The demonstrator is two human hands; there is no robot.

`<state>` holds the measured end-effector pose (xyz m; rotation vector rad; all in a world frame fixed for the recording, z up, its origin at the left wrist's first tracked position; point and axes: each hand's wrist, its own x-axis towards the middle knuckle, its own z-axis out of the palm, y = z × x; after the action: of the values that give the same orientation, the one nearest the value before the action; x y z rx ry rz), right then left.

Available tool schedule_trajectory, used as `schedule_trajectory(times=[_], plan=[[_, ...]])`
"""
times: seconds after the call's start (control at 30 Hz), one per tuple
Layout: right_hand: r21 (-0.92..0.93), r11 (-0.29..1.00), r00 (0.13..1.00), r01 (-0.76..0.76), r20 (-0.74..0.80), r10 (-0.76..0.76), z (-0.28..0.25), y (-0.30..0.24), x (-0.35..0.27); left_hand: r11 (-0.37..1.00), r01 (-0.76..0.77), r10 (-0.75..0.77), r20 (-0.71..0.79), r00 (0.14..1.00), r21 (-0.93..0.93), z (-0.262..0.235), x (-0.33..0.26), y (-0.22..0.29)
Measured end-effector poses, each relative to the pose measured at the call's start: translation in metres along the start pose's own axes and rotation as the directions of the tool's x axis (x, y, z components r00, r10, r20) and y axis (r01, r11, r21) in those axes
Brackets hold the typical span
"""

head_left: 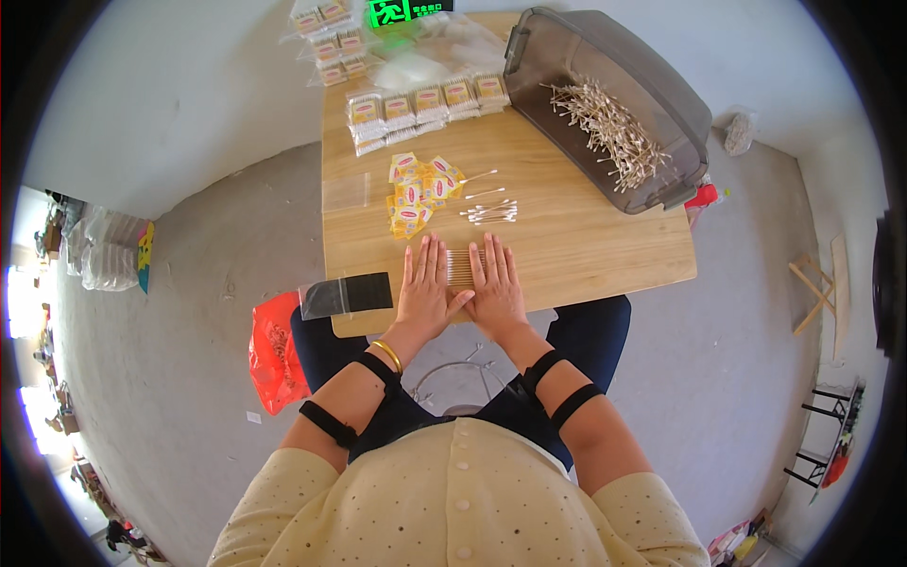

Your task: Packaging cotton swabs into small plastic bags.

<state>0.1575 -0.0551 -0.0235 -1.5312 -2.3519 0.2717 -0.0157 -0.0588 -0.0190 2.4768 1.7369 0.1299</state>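
While the left hand (427, 298) and right hand (499, 300) lie flat, fingers (432, 259) straight, one row of cotton swabs (460, 268) sits between them, its sticks running left to right. Past it, two lone swabs (479, 177) and one small pile (489, 213) lie on the wooden tabletop (586, 241), one gray bin (661, 85) far right. The floor (217, 359) is gray.

1. Look at your tabletop (567, 269): smooth wood, grain showing, softly shining.
2. Your swabs (459, 269) bring matt, wood-like sticks with fluffy cotton tips.
3. Here come printed cards (408, 195), smooth paper!
4. Your bin (661, 90): glossy, see-through plastic.
5. On your wrist, a bracelet (388, 352) gleams, polished metal.
6. Your straps (328, 424) are matt cloth; your shirt (406, 510), soft-looking fabric.
7. Beside you, a carrier bag (272, 354), crinkled, shiny plastic!
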Motion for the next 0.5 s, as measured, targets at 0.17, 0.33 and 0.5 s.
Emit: schedule_trajectory(times=[0.17, 0.33, 0.5], plan=[[0.109, 0.993, 0.999, -0.05, -0.015, 0.052, -0.024, -0.005, -0.004, 0.969, 0.067, -0.088, -0.08, 0.993, -0.239, -0.009, -0.014, -0.015], [0.186, 0.979, 0.997, 0.083, -0.021, -0.08, -0.037, -0.009, -0.02, 0.962, -0.013, -0.002, -0.055, 0.998, -0.273, -0.017, -0.029, -0.018], [0.19, 0.974, 0.993, 0.12, -0.036, -0.116, -0.04, -0.014, -0.019, 0.969, -0.04, 0.015, -0.105, 0.994, -0.244, -0.016, -0.033, -0.019]])
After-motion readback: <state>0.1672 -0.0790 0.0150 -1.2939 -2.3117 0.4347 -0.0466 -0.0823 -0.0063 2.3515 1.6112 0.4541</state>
